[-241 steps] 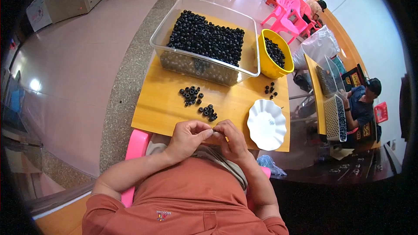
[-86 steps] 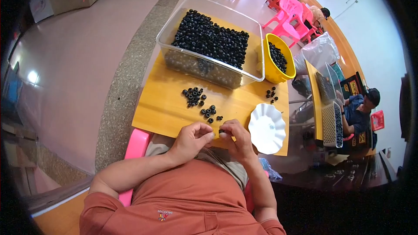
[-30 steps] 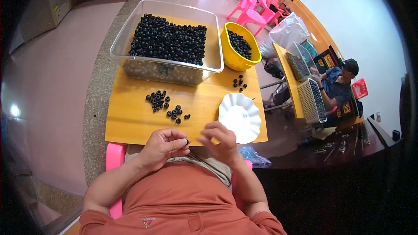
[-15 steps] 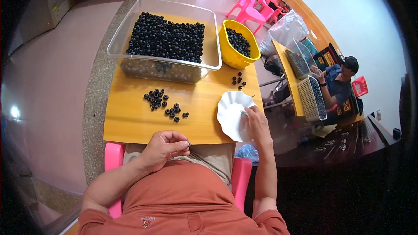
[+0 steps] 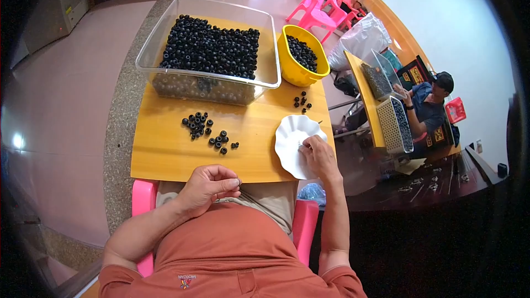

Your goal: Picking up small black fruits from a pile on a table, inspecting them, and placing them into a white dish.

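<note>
White dish [image 5: 291, 144] under right hand [image 5: 318, 154]; pinched item indistinct.

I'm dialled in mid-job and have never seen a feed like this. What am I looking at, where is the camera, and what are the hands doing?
There is no machine: a seated person works with bare hands. The one picture comes from a wide fisheye camera on that person's head, looking down, so straight edges bend. On the yellow wooden table stand a clear plastic tub of black beads and a yellow bowl holding more, with loose black beads scattered in front. The right hand rests on a white scalloped plate. The left hand is pinched shut near the lap, at the table's near edge; what it grips is too small to tell. Another person sits at a neighbouring table.
</note>
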Available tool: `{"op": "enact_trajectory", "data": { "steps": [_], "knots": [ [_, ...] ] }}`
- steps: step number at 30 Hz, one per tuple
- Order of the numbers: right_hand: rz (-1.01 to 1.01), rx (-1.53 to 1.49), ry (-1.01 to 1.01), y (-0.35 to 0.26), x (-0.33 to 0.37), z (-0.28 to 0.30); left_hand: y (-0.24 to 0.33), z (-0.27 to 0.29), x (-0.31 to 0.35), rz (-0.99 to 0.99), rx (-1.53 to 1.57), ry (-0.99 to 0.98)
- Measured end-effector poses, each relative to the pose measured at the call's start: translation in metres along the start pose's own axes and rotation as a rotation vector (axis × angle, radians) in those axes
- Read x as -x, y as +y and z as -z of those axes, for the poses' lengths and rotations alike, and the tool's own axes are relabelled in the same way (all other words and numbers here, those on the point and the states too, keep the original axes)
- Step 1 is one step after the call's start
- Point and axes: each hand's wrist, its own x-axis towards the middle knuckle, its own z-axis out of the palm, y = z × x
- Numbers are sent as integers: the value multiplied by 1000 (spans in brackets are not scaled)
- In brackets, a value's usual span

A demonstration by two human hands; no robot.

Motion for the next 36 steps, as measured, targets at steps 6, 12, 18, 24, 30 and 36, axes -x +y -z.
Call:
{"op": "enact_trajectory", "data": {
  "steps": [6, 12, 18, 24, 30, 36],
  "knots": [
    [-91, -115, -27, -1, 0, -1, -1, 1, -1, -2, 5, 0],
    [-80, -158, 1, 3, 3, -5, -1, 1, -2, 11, 2, 3],
    [-40, -127, 9, 0, 0, -2, -2, 2, -2, 4, 10, 10],
    [93, -86, 72, -13, -10, -1, -2, 2, -3, 4, 5, 11],
    [134, -44, 8, -20, -22, -10, 0, 1, -2, 11, -21, 32],
    [158, 15, -54, -27, -26, -7, -2, 1, 0, 8, -14, 24]
  ]
}}
